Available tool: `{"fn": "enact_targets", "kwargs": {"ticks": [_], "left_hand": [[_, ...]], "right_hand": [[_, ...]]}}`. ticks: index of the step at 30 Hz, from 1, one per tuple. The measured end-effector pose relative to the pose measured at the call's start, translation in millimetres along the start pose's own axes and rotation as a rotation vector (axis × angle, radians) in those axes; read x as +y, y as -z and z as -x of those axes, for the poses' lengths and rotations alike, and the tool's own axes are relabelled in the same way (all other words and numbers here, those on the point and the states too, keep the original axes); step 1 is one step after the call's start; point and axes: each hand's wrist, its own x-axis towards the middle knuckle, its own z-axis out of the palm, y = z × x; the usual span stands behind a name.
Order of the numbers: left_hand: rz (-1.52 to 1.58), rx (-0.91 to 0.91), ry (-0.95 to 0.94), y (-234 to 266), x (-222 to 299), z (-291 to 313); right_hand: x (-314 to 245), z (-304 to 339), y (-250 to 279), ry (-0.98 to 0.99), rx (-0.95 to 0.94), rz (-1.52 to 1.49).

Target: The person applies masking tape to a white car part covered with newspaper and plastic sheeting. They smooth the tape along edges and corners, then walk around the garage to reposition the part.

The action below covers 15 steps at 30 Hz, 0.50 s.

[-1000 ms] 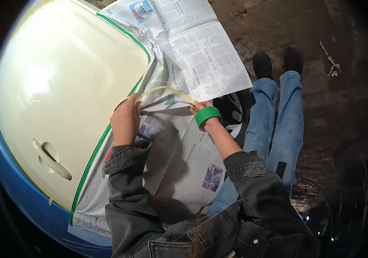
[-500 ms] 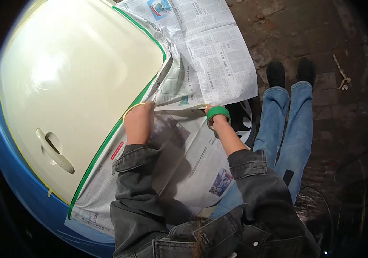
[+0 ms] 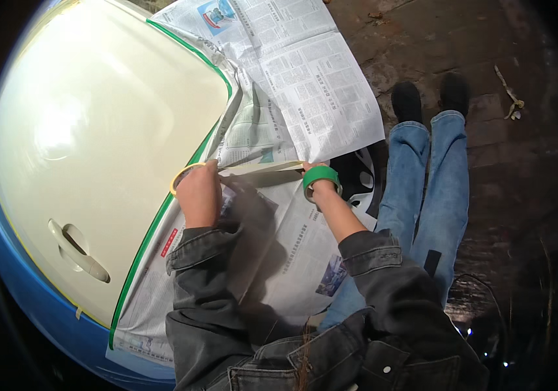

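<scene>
Head view, looking down: the person's left hand (image 3: 200,195) has its fingers clamped on a pale yellow, ring-shaped tape roll (image 3: 180,177), which sits over the border of a glossy cream car door panel (image 3: 109,111). The right hand (image 3: 311,165) has its fingers pinched together on the far end of a narrow pale yellow tape strip (image 3: 262,168), drawn between the two hands along the lower edge of a large printed newspaper sheet (image 3: 331,98). Whether the strip touches the paper or floats just above it, I cannot tell.

The strip is the likeliest trouble: if one hand slackens, it could twist and stick to itself, or land askew and leave a gap over the second newspaper sheet (image 3: 279,247) below. Pulling too hard could crease or tear the thin paper, already rumpled near the door's edge. A broad green tape roll (image 3: 321,173) hangs around the right wrist (handy, but loose), and it could slide down and snag the paper if that arm tips. A tug there could also lift the green tape border (image 3: 143,255) off the panel. The outer corner of the upper sheet is free beside the dark, silver-spoked wheel (image 3: 360,186), so a draught or brushing sleeve could flip it.
</scene>
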Motion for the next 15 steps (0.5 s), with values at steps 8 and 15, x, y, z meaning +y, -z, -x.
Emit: {"fn": "enact_targets", "kwargs": {"ticks": [8, 15], "left_hand": [[0.081, 0.042, -0.024, 17, 2, 22], [0.432, -0.334, -0.175, 46, 41, 100]], "right_hand": [[8, 33, -15, 0.655, 0.422, 0.514], [6, 15, 0, 0.489, 0.228, 0.499]]}}
